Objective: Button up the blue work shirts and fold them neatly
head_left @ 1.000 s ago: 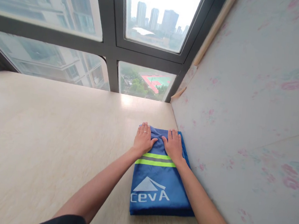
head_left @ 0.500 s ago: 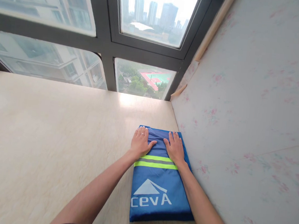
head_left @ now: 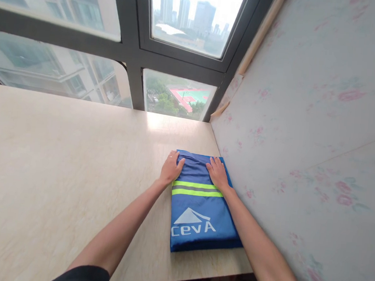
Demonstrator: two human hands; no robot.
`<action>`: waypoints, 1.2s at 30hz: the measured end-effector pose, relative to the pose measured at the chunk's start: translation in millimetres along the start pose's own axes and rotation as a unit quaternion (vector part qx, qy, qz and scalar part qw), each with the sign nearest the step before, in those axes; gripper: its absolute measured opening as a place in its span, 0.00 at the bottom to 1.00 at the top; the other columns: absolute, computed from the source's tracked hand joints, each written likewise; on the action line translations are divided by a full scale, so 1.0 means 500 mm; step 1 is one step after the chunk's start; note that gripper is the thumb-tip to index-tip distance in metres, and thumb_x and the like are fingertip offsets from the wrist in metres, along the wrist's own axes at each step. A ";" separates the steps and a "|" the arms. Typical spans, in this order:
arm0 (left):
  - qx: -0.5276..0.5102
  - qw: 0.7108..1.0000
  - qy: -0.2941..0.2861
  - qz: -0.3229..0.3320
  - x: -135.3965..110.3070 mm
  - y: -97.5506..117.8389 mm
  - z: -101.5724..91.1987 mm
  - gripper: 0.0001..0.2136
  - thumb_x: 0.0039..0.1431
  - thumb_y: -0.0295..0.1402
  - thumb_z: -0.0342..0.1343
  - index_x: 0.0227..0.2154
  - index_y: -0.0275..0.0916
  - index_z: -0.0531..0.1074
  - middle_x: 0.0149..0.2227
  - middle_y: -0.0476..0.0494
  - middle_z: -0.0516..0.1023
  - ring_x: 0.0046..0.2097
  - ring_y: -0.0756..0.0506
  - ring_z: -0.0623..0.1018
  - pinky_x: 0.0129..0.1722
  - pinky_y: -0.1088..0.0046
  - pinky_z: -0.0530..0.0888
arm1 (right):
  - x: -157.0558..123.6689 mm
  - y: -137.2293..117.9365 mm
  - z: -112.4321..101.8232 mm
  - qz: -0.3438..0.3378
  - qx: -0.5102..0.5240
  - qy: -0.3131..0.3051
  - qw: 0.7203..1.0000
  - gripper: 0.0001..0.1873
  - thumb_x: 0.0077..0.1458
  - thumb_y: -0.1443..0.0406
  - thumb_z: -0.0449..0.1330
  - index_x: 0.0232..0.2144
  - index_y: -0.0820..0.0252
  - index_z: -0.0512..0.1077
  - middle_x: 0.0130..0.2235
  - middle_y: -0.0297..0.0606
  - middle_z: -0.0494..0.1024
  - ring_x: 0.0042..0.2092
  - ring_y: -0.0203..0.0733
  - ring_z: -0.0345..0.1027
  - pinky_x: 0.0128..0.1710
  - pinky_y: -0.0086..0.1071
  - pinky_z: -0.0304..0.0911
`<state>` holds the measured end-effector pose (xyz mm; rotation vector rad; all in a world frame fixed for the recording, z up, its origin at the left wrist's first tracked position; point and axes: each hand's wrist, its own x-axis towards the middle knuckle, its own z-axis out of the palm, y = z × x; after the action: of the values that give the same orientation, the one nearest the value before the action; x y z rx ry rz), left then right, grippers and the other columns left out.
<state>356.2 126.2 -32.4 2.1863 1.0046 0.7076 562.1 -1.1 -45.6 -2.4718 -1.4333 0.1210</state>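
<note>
A folded blue garment [head_left: 197, 211] with yellow-green reflective stripes and a white "ceva" logo lies on the pale table [head_left: 57, 164], close to the right wall. My left hand [head_left: 171, 169] rests at the garment's far left edge, thumb on the cloth, fingers together over the edge. My right hand [head_left: 218, 174] lies flat on the far right part of the garment, fingers stretched out.
A floral-papered wall [head_left: 307, 124] runs right beside the garment. Dark-framed windows [head_left: 132, 52] stand behind the table's far edge. The table's near edge [head_left: 178, 279] is just below the garment.
My left hand has slid from the top of the garment to its left edge. The right hand stays flat on the cloth. The view has pulled back slightly.
</note>
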 end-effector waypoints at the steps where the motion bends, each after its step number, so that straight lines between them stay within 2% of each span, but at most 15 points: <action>1: -0.013 1.000 0.019 -0.007 -0.010 0.005 -0.011 0.23 0.67 0.41 0.43 0.58 0.33 0.65 0.64 0.33 0.64 0.68 0.39 0.59 0.66 0.55 0.59 | -0.007 -0.008 -0.011 0.007 0.008 0.004 1.000 0.36 0.68 0.50 0.35 0.65 0.68 0.56 0.68 0.54 0.53 0.70 0.53 0.41 0.65 0.55 0.43; 4: -0.033 0.999 0.043 0.001 -0.062 0.033 -0.041 0.23 0.67 0.41 0.44 0.59 0.33 0.64 0.65 0.33 0.62 0.69 0.38 0.56 0.66 0.52 0.58 | -0.065 -0.052 -0.044 -0.010 0.021 0.044 0.999 0.37 0.68 0.49 0.33 0.67 0.66 0.52 0.70 0.54 0.49 0.71 0.54 0.37 0.65 0.58 0.40; 7: -0.049 0.997 -0.015 0.051 -0.138 0.062 -0.054 0.23 0.64 0.39 0.48 0.59 0.34 0.64 0.66 0.34 0.61 0.69 0.38 0.54 0.66 0.53 0.59 | -0.172 -0.113 -0.063 -0.112 0.016 0.040 0.993 0.35 0.68 0.48 0.34 0.69 0.60 0.49 0.71 0.46 0.45 0.71 0.49 0.34 0.68 0.53 0.36; 9: -0.039 0.993 -0.057 0.099 -0.187 0.069 -0.052 0.23 0.64 0.37 0.48 0.59 0.34 0.64 0.67 0.36 0.60 0.70 0.39 0.52 0.66 0.53 0.59 | -0.246 -0.144 -0.058 -0.160 0.001 0.020 0.987 0.34 0.68 0.49 0.37 0.69 0.57 0.49 0.71 0.43 0.44 0.71 0.48 0.33 0.68 0.52 0.36; 11: 0.002 0.986 -0.094 0.138 -0.222 0.064 -0.042 0.23 0.64 0.36 0.47 0.61 0.34 0.62 0.67 0.35 0.58 0.70 0.39 0.49 0.66 0.50 0.56 | -0.302 -0.155 -0.041 -0.156 -0.018 0.004 0.988 0.33 0.68 0.49 0.39 0.68 0.56 0.51 0.71 0.44 0.46 0.71 0.50 0.36 0.67 0.53 0.39; 13: 0.050 0.981 -0.120 0.147 -0.242 0.051 -0.030 0.25 0.65 0.39 0.47 0.62 0.34 0.60 0.68 0.33 0.56 0.70 0.37 0.49 0.66 0.47 0.54 | -0.332 -0.149 -0.021 -0.131 -0.023 -0.005 0.991 0.33 0.67 0.49 0.41 0.67 0.58 0.53 0.70 0.48 0.50 0.70 0.52 0.41 0.66 0.54 0.44; 17: 0.087 0.977 -0.137 0.136 -0.248 0.026 -0.015 0.28 0.66 0.45 0.47 0.65 0.37 0.57 0.69 0.35 0.52 0.71 0.38 0.49 0.66 0.47 0.53 | -0.337 -0.120 0.005 -0.119 -0.006 0.003 0.993 0.31 0.68 0.51 0.42 0.67 0.58 0.56 0.68 0.48 0.56 0.69 0.51 0.47 0.65 0.52 0.50; 22: 0.089 0.976 -0.135 0.146 -0.243 0.019 -0.019 0.29 0.66 0.47 0.46 0.65 0.38 0.57 0.69 0.36 0.52 0.71 0.38 0.49 0.66 0.50 0.55 | -0.330 -0.081 0.000 -0.125 -0.020 0.028 0.992 0.30 0.68 0.53 0.42 0.65 0.60 0.60 0.66 0.49 0.59 0.68 0.51 0.50 0.64 0.51 0.51; 25: 0.087 0.976 -0.133 0.146 -0.244 0.020 -0.021 0.29 0.66 0.47 0.45 0.65 0.39 0.57 0.69 0.37 0.52 0.70 0.38 0.49 0.66 0.50 0.55 | -0.343 -0.038 -0.009 -0.083 -0.065 0.043 0.994 0.30 0.68 0.53 0.42 0.64 0.61 0.61 0.67 0.50 0.58 0.68 0.53 0.48 0.65 0.53 0.48; 29: 0.072 0.979 -0.138 0.134 -0.242 0.023 -0.018 0.29 0.66 0.47 0.46 0.65 0.39 0.57 0.70 0.38 0.51 0.71 0.38 0.49 0.67 0.50 0.53 | -0.365 0.016 -0.017 -0.021 -0.092 0.033 0.995 0.31 0.68 0.52 0.41 0.66 0.62 0.57 0.68 0.50 0.55 0.69 0.52 0.47 0.64 0.53 0.49; 33: 0.000 0.983 -0.133 0.128 -0.235 0.013 -0.028 0.26 0.65 0.46 0.46 0.62 0.38 0.62 0.68 0.37 0.56 0.70 0.40 0.52 0.67 0.53 0.55 | -0.368 0.032 -0.018 -0.011 -0.068 0.009 0.998 0.32 0.67 0.52 0.41 0.66 0.63 0.56 0.68 0.49 0.55 0.69 0.51 0.46 0.64 0.51 0.50; 36: -0.111 0.985 -0.084 0.097 -0.241 -0.019 -0.064 0.22 0.66 0.43 0.45 0.56 0.36 0.69 0.62 0.34 0.67 0.65 0.42 0.64 0.62 0.59 0.65 | -0.358 0.024 -0.029 0.009 -0.032 -0.006 0.999 0.33 0.67 0.51 0.41 0.64 0.63 0.60 0.68 0.49 0.56 0.69 0.52 0.48 0.64 0.52 0.49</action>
<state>261.6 44.9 -43.3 2.1228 0.6014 0.6736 484.8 -163.8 -47.4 -2.5405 -1.4420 0.0959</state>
